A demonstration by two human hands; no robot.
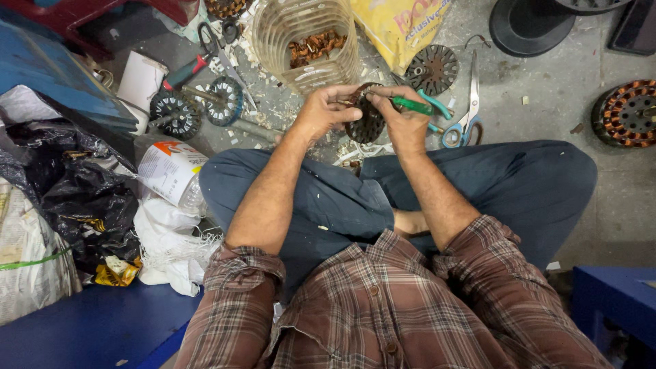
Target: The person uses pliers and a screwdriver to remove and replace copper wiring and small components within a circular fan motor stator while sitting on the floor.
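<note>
Copper scraps fill the clear jar [305,42] just beyond my hands; blue-handled scissors [465,116] lie right, two bare stators [198,108] left on the floor. My left hand [322,113] grips a dark, toothed stator disc [365,121] above my knees; my right hand [403,121] clasps a green-handled tool [418,105] against it.

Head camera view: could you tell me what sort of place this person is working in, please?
Probably a small floor-level repair workshop for fan motors. A copper-wound stator lies on the concrete, bare stator cores and scissors are scattered about, and both hands work on a dark stator core.
</note>
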